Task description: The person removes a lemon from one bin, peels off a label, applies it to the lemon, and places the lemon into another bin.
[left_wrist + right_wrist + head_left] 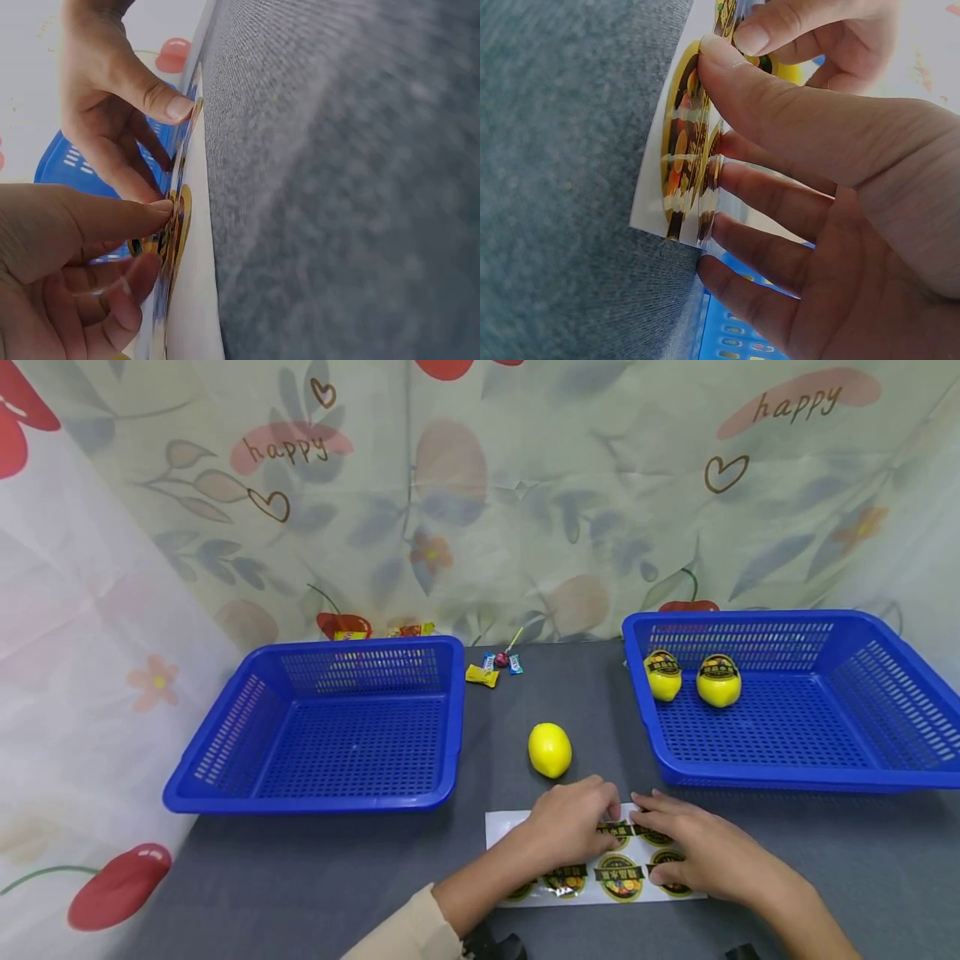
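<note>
A white sheet of round black-and-gold stickers [504, 828] lies flat on the table in the head view. Over its middle, my left hand [576, 820] pinches a sticker [142, 246] between thumb and fingertips, the sticker raised from the sheet in the left wrist view. My right hand [701, 850] rests on the sheet's right end, thumb and fairly straight fingers spread, its thumb tip on a sticker [681, 142] in the right wrist view. Just beyond the left hand sits a plain yellow lemon [550, 750] bearing no sticker.
A blue basket [307, 803] stands at the left. In another blue basket [810, 777] at the right are two lemons [719, 687] with stickers on them. Small wrapped candies [482, 676] and a lollipop [502, 658] lie at the back, before a printed curtain [495, 552].
</note>
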A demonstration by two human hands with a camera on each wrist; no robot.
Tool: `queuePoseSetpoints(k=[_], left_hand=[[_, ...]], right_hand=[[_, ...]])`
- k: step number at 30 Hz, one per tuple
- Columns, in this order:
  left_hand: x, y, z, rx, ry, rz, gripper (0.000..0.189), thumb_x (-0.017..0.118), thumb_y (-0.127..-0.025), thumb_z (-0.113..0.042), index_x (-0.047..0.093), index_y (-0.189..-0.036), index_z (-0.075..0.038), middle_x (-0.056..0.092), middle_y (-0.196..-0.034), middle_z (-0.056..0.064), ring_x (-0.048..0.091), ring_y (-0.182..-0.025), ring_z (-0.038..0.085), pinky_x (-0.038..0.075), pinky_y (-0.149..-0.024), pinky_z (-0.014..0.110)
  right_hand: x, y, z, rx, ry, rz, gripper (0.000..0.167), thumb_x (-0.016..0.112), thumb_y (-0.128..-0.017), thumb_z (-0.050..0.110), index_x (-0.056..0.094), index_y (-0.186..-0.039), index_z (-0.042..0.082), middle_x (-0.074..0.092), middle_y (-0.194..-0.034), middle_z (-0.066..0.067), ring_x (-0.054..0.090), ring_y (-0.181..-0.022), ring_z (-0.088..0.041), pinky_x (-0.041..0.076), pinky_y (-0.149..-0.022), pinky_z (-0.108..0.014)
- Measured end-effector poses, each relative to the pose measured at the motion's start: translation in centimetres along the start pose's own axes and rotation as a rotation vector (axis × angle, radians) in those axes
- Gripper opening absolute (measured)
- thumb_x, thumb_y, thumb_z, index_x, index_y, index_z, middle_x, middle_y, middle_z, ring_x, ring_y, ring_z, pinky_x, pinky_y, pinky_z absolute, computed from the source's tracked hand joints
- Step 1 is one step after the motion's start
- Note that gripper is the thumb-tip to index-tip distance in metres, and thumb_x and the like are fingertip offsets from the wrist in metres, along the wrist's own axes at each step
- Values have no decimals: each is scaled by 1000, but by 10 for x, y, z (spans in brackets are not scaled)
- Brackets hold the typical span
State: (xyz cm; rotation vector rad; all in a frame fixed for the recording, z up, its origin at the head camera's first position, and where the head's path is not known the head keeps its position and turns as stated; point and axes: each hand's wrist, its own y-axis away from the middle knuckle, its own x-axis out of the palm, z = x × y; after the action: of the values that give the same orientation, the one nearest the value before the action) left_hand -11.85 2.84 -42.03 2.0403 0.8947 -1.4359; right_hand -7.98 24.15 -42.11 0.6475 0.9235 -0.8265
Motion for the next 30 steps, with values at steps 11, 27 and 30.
queuePoseSetpoints(k=[11,27,30], left_hand=[[0,1,12,55,148,-5,17,80,-87,-21,66,-97,-21,60,-81,-13,51,-68,-3,41,-61,14],[-7,10,31,1,701,-118,4,68,-96,-15,69,-99,-13,56,-77,-8,50,-66,4,44,-62,17],[-14,11,37,-29,772,-228,4,66,-98,-16,68,-99,-13,51,-72,-6,46,-63,6,39,-58,20]], right_hand=[[0,0,-1,-4,17,-13,66,88,-75,26,64,-132,2,52,-146,-15,42,-135,-46,42,-100,-61],[1,-1,0,-28,46,-30,64,89,-74,27,66,-129,3,54,-143,-16,45,-132,-46,42,-100,-61],[-1,-3,2,-25,78,-19,64,90,-73,28,68,-127,4,56,-140,-16,50,-129,-43,44,-98,-59]])
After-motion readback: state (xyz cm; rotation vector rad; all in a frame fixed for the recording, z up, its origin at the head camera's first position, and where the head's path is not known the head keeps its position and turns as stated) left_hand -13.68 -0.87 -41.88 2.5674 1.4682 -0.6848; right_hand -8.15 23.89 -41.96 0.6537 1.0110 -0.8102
